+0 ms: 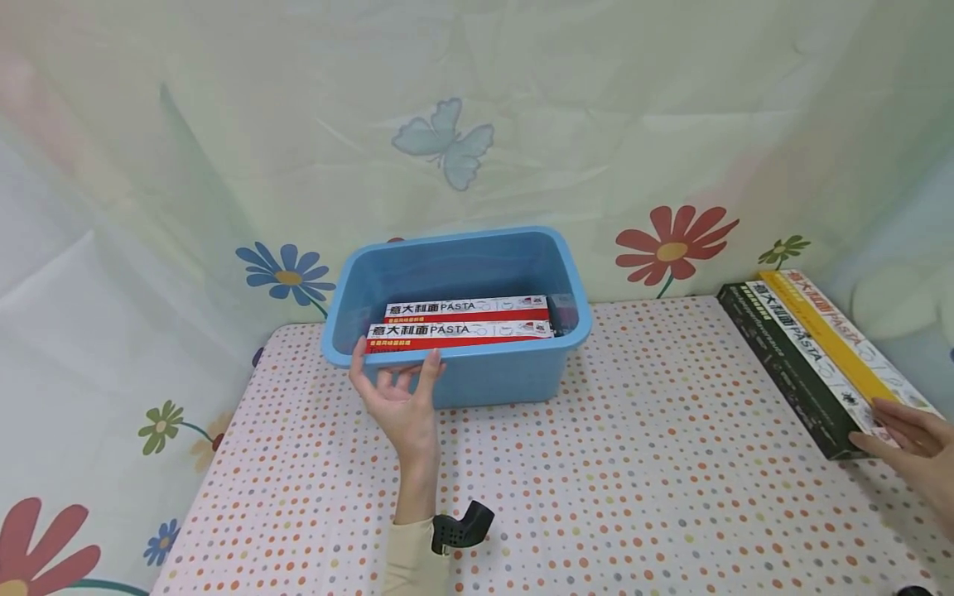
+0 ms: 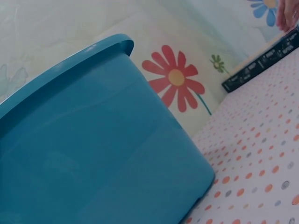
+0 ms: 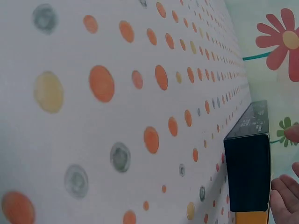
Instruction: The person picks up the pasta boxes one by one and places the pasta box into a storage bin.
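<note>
In the head view a blue plastic bin [image 1: 492, 377] stands near the back of the table. My left hand [image 1: 402, 410] holds its front rim, palm up, with fingertips at the edge. Inside lie two red-and-white pasta boxes, a front one [image 1: 462, 331] and a rear one [image 1: 465, 308] side by side. On the right, a dark green pasta box [image 1: 790, 372] and a yellow pasta box [image 1: 842, 339] lie next to each other. My right hand [image 1: 913, 439] is over their near end, fingers and thumb spread. In the right wrist view, the hand [image 3: 285, 196] shows beside the dark box end.
A dotted cloth [image 1: 633, 480] covers the table. Behind it hangs a curtain [image 1: 559, 149] printed with flowers and a butterfly. A black wrist mount [image 1: 462, 526] sits on my left sleeve. Something dark [image 1: 562, 313] lies at the right end inside the bin.
</note>
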The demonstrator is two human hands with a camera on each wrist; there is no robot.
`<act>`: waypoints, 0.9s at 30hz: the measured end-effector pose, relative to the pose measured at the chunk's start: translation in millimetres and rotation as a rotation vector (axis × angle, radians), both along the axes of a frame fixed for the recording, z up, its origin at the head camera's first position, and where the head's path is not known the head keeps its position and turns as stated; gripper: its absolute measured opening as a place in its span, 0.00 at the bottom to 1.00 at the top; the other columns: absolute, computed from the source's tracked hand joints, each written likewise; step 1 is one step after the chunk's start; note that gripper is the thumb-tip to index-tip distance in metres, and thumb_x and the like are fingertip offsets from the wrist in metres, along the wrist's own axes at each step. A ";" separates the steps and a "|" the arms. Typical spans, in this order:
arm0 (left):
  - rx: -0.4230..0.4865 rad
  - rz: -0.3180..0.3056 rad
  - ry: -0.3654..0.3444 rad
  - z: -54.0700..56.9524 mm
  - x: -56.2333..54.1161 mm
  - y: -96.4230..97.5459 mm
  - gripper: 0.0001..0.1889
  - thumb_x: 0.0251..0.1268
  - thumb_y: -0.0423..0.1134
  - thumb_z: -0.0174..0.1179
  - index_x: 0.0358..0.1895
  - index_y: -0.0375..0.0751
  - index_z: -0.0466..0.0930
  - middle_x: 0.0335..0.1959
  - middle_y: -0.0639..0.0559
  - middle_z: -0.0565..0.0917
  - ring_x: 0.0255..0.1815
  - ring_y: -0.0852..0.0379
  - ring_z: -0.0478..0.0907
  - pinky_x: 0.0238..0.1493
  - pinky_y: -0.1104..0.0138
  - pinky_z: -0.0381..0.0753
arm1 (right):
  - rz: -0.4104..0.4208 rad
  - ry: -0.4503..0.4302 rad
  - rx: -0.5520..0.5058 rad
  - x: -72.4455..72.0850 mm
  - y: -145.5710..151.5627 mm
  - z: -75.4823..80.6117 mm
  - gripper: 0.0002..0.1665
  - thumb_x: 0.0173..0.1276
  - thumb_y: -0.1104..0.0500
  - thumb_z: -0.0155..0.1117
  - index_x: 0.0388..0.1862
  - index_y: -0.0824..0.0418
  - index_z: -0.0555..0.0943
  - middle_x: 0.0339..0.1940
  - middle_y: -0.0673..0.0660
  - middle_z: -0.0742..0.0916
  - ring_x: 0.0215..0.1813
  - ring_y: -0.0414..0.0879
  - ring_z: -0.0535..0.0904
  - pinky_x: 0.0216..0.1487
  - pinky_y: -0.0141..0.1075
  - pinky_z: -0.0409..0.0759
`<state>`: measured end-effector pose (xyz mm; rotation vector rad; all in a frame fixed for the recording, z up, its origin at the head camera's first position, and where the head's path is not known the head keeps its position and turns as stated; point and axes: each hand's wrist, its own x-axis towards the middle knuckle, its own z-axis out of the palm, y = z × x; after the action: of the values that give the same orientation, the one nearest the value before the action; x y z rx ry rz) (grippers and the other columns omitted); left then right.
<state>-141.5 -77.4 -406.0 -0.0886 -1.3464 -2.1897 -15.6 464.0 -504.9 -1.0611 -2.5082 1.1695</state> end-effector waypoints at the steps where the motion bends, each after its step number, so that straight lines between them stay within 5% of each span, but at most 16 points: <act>1: -0.002 0.000 -0.001 -0.2 0.0 0.2 0.47 0.63 0.22 0.70 0.79 0.45 0.53 0.66 0.20 0.70 0.44 0.47 0.86 0.48 0.56 0.93 | 0.000 0.005 0.002 0.4 1.5 -1.4 0.43 0.80 0.62 0.60 0.86 0.60 0.51 0.86 0.64 0.58 0.85 0.50 0.54 0.69 0.11 0.62; 4: -0.005 0.002 -0.010 -1.1 -0.1 0.3 0.46 0.63 0.22 0.70 0.79 0.45 0.53 0.65 0.22 0.71 0.44 0.47 0.86 0.48 0.56 0.93 | 0.002 0.005 0.017 2.4 4.9 -2.8 0.43 0.80 0.59 0.60 0.86 0.58 0.52 0.85 0.60 0.61 0.82 0.42 0.61 0.63 0.09 0.67; 6: -0.008 0.006 -0.014 -2.1 -0.4 -0.2 0.46 0.63 0.22 0.70 0.79 0.45 0.53 0.65 0.23 0.71 0.44 0.46 0.86 0.48 0.56 0.93 | 0.016 0.025 0.026 3.8 5.5 -2.2 0.43 0.80 0.58 0.62 0.86 0.58 0.53 0.81 0.50 0.69 0.71 0.31 0.72 0.56 0.09 0.71; 8: -0.013 0.007 -0.013 -2.4 -0.6 -0.8 0.46 0.64 0.23 0.70 0.79 0.45 0.53 0.65 0.23 0.71 0.44 0.46 0.86 0.48 0.56 0.92 | 0.035 0.042 0.030 5.5 5.2 -1.5 0.44 0.79 0.56 0.63 0.86 0.58 0.54 0.71 0.37 0.73 0.56 0.21 0.70 0.50 0.09 0.73; 10: -0.018 0.006 -0.006 -2.5 -0.5 -1.4 0.45 0.64 0.23 0.70 0.79 0.45 0.53 0.66 0.21 0.70 0.45 0.46 0.86 0.48 0.56 0.92 | 0.051 0.045 0.014 5.6 2.9 -0.2 0.45 0.79 0.55 0.64 0.86 0.58 0.53 0.72 0.39 0.73 0.60 0.23 0.70 0.60 0.14 0.74; 13: -0.019 0.003 0.003 -1.9 -0.2 -1.1 0.45 0.64 0.23 0.70 0.79 0.46 0.54 0.66 0.21 0.70 0.44 0.47 0.86 0.48 0.56 0.92 | 0.082 0.007 -0.034 4.6 -1.1 2.0 0.49 0.80 0.50 0.63 0.86 0.62 0.49 0.83 0.60 0.66 0.82 0.55 0.62 0.81 0.44 0.68; 15: -0.014 0.002 0.006 -2.1 0.0 -0.7 0.46 0.63 0.23 0.71 0.79 0.46 0.54 0.65 0.20 0.70 0.43 0.47 0.86 0.48 0.55 0.93 | 0.124 -0.027 -0.089 4.0 -4.8 4.1 0.51 0.80 0.51 0.62 0.86 0.67 0.44 0.85 0.73 0.48 0.83 0.72 0.40 0.77 0.70 0.61; 17: -0.006 -0.002 0.008 -2.8 -0.1 -0.1 0.46 0.62 0.23 0.71 0.79 0.45 0.54 0.64 0.19 0.70 0.41 0.48 0.85 0.48 0.55 0.93 | 0.157 -0.033 -0.120 4.2 -7.1 4.8 0.54 0.80 0.53 0.63 0.85 0.71 0.40 0.84 0.75 0.41 0.82 0.75 0.32 0.71 0.81 0.56; 21: -0.002 -0.009 0.005 -3.8 -0.1 0.3 0.48 0.62 0.23 0.71 0.80 0.44 0.52 0.64 0.20 0.70 0.41 0.49 0.85 0.47 0.54 0.93 | 0.182 -0.030 -0.129 3.1 -12.4 6.5 0.58 0.77 0.52 0.67 0.85 0.70 0.39 0.83 0.75 0.39 0.81 0.75 0.30 0.71 0.81 0.51; 27: -0.004 -0.008 0.014 -3.3 -0.6 -1.0 0.48 0.63 0.23 0.71 0.80 0.46 0.52 0.65 0.19 0.69 0.42 0.48 0.85 0.47 0.54 0.93 | 0.175 -0.048 -0.091 -2.5 -20.1 6.6 0.60 0.74 0.50 0.69 0.86 0.67 0.40 0.83 0.78 0.46 0.80 0.79 0.45 0.74 0.77 0.56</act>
<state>-142.2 -78.4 -409.3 -0.1112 -1.3450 -2.1892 -18.1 443.9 -498.3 -0.9156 -2.6535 1.3309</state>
